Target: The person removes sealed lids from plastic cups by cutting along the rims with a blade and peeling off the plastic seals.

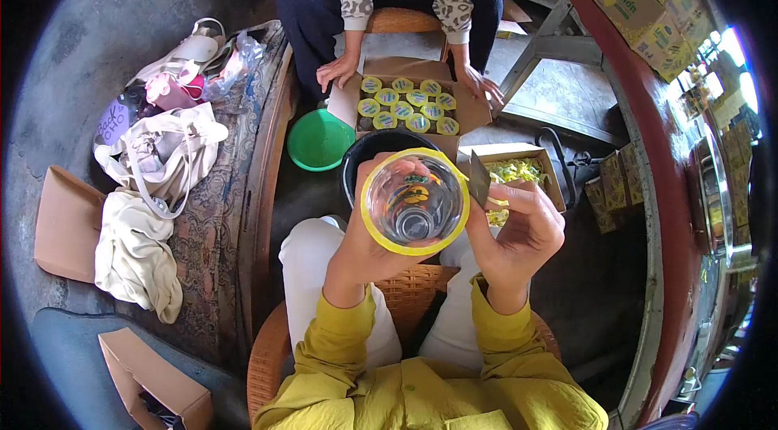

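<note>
Cup [415,205] occupies left hand [359,250]; right hand [519,231] pinches perhaps a blade [479,180].

Cup [415,223] before carton [472,114], basin [318,142] left

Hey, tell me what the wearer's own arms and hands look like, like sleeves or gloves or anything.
Both the left sleeve and right sleeve are long, plain mustard yellow-green and creased. The left hand and right hand are bare, with no glove or watch visible. The left hand's fingers are partly hidden, so I can't rule out a ring there.
</note>
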{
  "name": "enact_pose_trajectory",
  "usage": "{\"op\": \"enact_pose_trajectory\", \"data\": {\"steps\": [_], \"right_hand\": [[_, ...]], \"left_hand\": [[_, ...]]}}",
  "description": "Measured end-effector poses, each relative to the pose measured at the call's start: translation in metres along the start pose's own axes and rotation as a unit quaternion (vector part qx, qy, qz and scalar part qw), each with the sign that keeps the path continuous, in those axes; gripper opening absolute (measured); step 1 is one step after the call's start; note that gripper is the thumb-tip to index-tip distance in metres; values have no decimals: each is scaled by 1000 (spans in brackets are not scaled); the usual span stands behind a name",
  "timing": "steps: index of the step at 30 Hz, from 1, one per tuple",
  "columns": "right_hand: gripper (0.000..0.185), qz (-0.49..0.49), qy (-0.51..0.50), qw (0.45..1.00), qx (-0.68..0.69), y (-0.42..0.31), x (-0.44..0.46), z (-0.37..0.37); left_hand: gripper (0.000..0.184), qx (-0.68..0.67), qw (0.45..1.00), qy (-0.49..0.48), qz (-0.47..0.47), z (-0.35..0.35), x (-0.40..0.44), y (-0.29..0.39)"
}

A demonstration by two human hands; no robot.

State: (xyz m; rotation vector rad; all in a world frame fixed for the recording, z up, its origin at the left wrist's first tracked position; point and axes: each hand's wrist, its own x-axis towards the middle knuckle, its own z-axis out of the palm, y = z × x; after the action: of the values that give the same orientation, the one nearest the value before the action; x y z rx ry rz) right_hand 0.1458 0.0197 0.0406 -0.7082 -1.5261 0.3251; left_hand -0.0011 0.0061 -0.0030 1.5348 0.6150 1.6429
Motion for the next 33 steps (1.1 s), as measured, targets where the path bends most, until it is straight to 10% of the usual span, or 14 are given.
{"op": "enact_pose_trajectory", "data": {"steps": [33], "right_hand": [[21, 5, -39, 998, -40, 0, 0, -3]], "left_hand": [[57, 70, 995, -13, -63, 5, 2, 15]]}}
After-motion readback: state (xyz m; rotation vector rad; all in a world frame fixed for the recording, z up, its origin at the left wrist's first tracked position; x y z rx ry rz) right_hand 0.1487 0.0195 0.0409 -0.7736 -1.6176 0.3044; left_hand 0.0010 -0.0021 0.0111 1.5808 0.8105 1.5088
